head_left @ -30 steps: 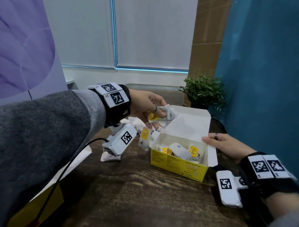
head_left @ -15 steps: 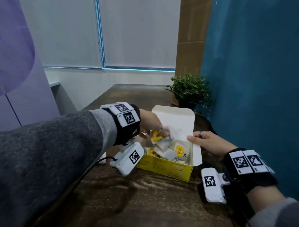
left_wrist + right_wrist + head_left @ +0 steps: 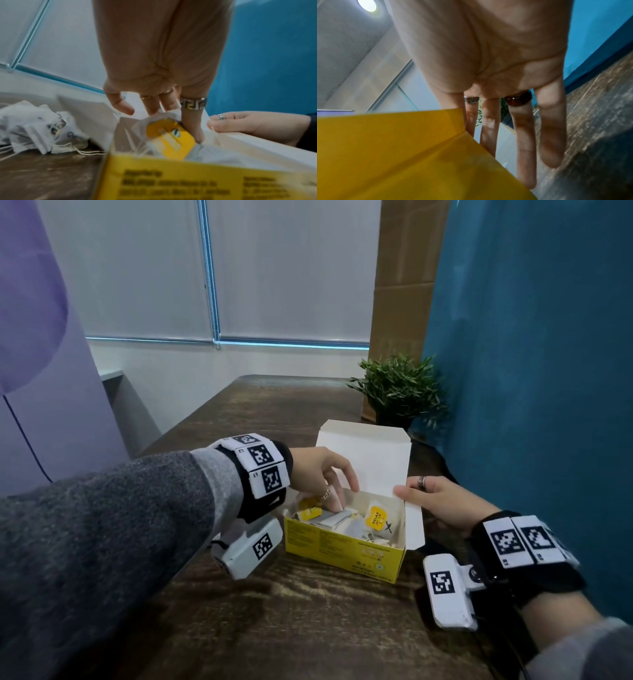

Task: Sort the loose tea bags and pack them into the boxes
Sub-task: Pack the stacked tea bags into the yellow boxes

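Observation:
An open yellow tea box (image 3: 342,553) stands on the dark wooden table (image 3: 308,628), its white lid (image 3: 363,453) upright at the back. Several tea bags with yellow tags (image 3: 376,517) lie inside. My left hand (image 3: 337,494) reaches into the box's left end. Its straight fingers (image 3: 190,128) press down on a yellow-tagged tea bag (image 3: 171,138), the thumb held apart. My right hand (image 3: 421,494) holds the box's right side flap (image 3: 402,148), thumb inside and fingers (image 3: 525,148) outside. A pile of loose tea bags (image 3: 39,128) lies on the table left of the box.
A small potted plant (image 3: 397,392) stands behind the box by a brown pillar. A blue partition (image 3: 531,371) runs along the table's right side, close to my right arm. A purple panel (image 3: 34,337) stands at the left.
My left hand carried a bunch of tea bags from above the box's left side down into the box. My right hand stayed on the side flap.

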A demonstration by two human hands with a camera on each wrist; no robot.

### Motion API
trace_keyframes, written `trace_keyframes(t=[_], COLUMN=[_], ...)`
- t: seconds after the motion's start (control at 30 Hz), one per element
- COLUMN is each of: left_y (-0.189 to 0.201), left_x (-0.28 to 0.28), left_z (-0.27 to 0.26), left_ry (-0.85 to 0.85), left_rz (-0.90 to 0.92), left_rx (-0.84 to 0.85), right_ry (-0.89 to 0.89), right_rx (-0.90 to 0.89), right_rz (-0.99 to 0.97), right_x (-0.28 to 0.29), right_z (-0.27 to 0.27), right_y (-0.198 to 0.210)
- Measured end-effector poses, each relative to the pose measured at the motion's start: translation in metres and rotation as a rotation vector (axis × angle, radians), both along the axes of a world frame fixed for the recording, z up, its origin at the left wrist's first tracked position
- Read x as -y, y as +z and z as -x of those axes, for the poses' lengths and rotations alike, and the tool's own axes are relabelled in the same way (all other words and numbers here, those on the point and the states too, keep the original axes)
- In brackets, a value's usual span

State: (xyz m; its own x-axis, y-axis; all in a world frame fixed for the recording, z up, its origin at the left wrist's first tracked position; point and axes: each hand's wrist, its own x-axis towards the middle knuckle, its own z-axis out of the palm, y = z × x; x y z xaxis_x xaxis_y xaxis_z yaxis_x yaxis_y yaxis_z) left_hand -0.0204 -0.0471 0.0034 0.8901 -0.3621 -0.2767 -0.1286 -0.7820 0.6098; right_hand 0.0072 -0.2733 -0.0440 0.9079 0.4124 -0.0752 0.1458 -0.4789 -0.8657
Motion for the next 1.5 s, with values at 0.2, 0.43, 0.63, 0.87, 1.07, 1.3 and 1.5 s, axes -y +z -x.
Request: trace_keyframes(t=[0.2,0.43,0.63,0.87,1.07,1.3,1.5], left_y=[0.002,0.006,-0.009,0.004,0.001,0.052,0.07], left_x=[0.012,0.03,0.06,0.05,0.043,-0.017,-0.119], left_z=[0.0,0.001,-0.002,-0.006,-0.004,0.003,0.003], left_ry=[-0.048,-0.052,-0.025,0.052,-0.081,0.079,0.368], left_rz=[-0.218,-0.313,-0.284,-0.039,-0.251,-0.141,-0.478], left_rx=[0.238,0.294,0.279,0.039,-0.017,0.172,0.25], right_ry=[-0.009,0.003,0.008,0.024,0.032,0.028,0.025], right_rx=[0.002,0.005,0.023,0.039,0.048,0.073,0.136], right_rz=[-0.005,-0.012,-0.016,0.008,0.005,0.051,0.154], right_x=[0.001,-0.001,-0.001,0.0,0.0,-0.003,-0.006], right_z=[-0.001,0.0,0.001,-0.001,-0.002,-0.012,-0.033], right_y=[-0.001,0.001,0.0,-0.001,-0.001,0.0,0.002])
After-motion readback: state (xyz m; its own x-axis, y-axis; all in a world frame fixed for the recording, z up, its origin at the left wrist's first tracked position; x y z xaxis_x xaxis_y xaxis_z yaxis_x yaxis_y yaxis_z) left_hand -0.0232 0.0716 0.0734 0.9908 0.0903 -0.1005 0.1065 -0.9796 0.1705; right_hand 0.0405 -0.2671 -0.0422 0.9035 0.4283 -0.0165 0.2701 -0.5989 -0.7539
